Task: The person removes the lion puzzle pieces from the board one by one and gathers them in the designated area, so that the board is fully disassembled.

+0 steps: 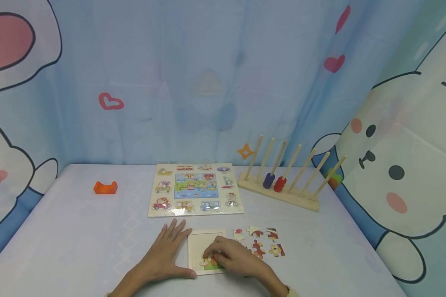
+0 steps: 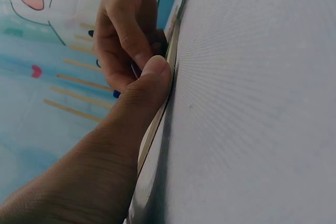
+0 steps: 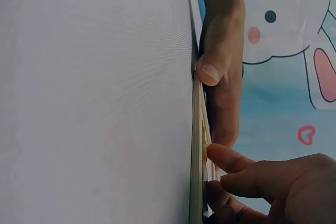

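A square wooden puzzle tray (image 1: 194,243) lies near the front of the table, with colourful jigsaw pieces in its lower right part. My left hand (image 1: 166,249) lies spread along the tray's left side, its thumb at the lower left corner; the left wrist view shows the thumb (image 2: 157,69) against the tray's edge. Over the tray, my right hand (image 1: 236,255) has its fingers curled down and pinches a small puzzle piece (image 1: 209,261) beside a green part. Those fingertips (image 3: 214,150) are low at the tray in the right wrist view. My right hand partly hides the pieces.
Several loose jigsaw pieces (image 1: 258,247) lie right of the tray. Behind it is a larger picture puzzle board (image 1: 226,210). A wooden peg stand (image 1: 293,198) with blue and red beads stands back right. An orange notched block (image 1: 105,188) sits back left.
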`<state>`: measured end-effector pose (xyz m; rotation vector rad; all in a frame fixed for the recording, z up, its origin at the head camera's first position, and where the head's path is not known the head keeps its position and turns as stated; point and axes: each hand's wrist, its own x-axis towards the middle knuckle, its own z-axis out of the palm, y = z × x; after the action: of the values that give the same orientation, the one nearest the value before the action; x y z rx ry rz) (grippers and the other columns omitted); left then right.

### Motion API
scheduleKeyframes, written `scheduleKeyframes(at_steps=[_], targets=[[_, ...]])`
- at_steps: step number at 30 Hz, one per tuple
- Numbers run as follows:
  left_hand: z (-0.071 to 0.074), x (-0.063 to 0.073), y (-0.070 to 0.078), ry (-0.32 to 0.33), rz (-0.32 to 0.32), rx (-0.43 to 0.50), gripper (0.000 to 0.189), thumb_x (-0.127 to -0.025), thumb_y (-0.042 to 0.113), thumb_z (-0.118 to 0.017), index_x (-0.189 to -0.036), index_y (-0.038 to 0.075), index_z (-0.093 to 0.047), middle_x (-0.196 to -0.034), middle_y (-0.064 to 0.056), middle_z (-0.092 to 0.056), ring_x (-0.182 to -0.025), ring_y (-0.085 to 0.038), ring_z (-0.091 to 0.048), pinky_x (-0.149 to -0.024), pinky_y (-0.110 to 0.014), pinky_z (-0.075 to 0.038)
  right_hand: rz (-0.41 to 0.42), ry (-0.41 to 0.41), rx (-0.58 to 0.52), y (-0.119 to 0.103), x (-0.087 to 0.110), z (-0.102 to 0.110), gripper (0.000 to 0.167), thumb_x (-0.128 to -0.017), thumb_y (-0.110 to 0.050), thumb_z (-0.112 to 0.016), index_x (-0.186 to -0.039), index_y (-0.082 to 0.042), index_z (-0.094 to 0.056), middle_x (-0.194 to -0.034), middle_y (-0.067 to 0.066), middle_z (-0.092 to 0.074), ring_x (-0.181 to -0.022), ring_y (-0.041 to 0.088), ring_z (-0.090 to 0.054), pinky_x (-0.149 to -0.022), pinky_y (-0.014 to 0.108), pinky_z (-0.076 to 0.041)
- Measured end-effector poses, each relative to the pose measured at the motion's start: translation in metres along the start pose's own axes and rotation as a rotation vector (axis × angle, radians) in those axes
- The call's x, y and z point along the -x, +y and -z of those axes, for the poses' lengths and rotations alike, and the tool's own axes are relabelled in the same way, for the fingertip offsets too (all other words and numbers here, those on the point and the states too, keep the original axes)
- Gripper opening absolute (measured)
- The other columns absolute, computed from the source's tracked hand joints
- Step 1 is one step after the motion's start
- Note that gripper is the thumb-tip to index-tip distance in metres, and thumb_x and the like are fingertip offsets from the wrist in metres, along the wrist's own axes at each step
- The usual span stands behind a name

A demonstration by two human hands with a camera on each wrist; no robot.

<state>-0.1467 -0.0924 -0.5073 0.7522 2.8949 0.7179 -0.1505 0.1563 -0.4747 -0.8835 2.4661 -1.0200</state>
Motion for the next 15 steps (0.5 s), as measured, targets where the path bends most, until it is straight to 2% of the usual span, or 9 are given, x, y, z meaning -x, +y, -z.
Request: scheduleKeyframes(at_steps=[10, 15], targets=[[0.0006, 0.0007, 0.0005, 0.008, -0.004, 0.006, 0.115, -0.059, 0.086, -0.060, -0.147, 0.015, -0.038, -0.159, -0.010, -0.022, -0.147, -0.034, -0.009, -0.118, -0.054, -0.009, -0.010, 0.001, 0.051, -0.0035, 0.0002, -0.0004, 0.026, -0.094, -0.005, -0.054, -0.102, -0.024, -0.070, -0.087, -0.014, -0.054, -0.070, -0.001, -0.045, -0.064, 0.016, -0.044], [-0.0001, 0.0010, 0.0006, 0.018, -0.018, 0.005, 0.114, -0.060, 0.084, -0.062, -0.146, 0.014, -0.039, -0.158, -0.011, -0.024, -0.146, -0.036, -0.011, -0.117, -0.055, -0.010, 0.002, -0.004, 0.045, -0.0020, 0.0019, -0.0004, 0.032, -0.089, 0.000, -0.054, -0.103, -0.025, -0.069, -0.088, -0.012, -0.053, -0.072, -0.001, -0.046, -0.065, 0.016, -0.043]])
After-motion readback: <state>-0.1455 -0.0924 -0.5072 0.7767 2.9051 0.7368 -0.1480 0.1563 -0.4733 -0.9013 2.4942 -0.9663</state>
